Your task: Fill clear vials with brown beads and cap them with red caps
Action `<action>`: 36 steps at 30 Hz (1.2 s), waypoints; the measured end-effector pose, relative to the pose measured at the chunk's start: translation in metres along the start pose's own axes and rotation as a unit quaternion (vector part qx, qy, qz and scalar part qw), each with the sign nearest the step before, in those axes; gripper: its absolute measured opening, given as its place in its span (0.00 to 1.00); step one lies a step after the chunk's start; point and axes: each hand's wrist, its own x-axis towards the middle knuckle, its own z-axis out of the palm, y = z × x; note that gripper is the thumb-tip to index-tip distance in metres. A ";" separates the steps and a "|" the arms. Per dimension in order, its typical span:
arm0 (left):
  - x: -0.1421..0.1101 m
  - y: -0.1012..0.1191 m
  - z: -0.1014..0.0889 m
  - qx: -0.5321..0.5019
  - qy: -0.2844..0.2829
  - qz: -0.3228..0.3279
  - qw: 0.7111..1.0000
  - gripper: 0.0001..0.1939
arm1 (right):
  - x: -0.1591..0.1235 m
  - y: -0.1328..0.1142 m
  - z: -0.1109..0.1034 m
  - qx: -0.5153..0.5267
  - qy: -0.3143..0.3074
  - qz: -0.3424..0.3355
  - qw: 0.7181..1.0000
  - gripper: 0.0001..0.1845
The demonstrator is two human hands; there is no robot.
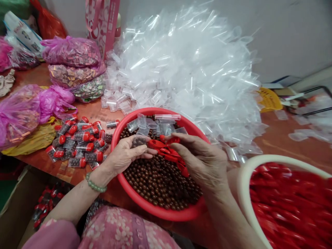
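Note:
My left hand grips a clear plastic tube with dark beads inside, over the left side of a red basin. A red cap is pinched between the thumb and fingers of my right hand, a short distance right of the tube. Below both hands the basin holds many shiny brown beads. Several loose red caps lie on the beads between my hands. Toward the basin's far side rest several clear tubes.
A tall heap of clear tubes fills the table behind the basin. Capped, bead-filled tubes lie at left, near pink bags. At right stands a cream tub of red caps. A carton with capped tubes sits lower left.

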 end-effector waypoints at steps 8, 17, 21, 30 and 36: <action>0.003 -0.002 0.000 0.012 -0.016 0.000 1.000 0.17 | 0.005 0.001 0.003 -0.126 -0.123 -0.151 0.973 0.15; 0.004 0.005 -0.004 -0.075 -0.032 -0.039 0.996 0.14 | 0.004 0.001 0.013 -0.201 -0.127 -0.211 0.948 0.14; 0.002 0.008 -0.009 -0.108 -0.098 -0.048 0.988 0.18 | 0.010 0.000 0.014 -0.072 -0.112 -0.063 0.989 0.12; -0.004 0.002 -0.007 -0.028 -0.125 -0.041 0.991 0.20 | 0.025 -0.024 0.028 0.118 -0.067 0.034 0.990 0.08; -0.001 -0.001 -0.008 0.019 -0.132 -0.018 0.991 0.21 | 0.020 -0.023 0.031 0.091 -0.082 0.025 0.992 0.09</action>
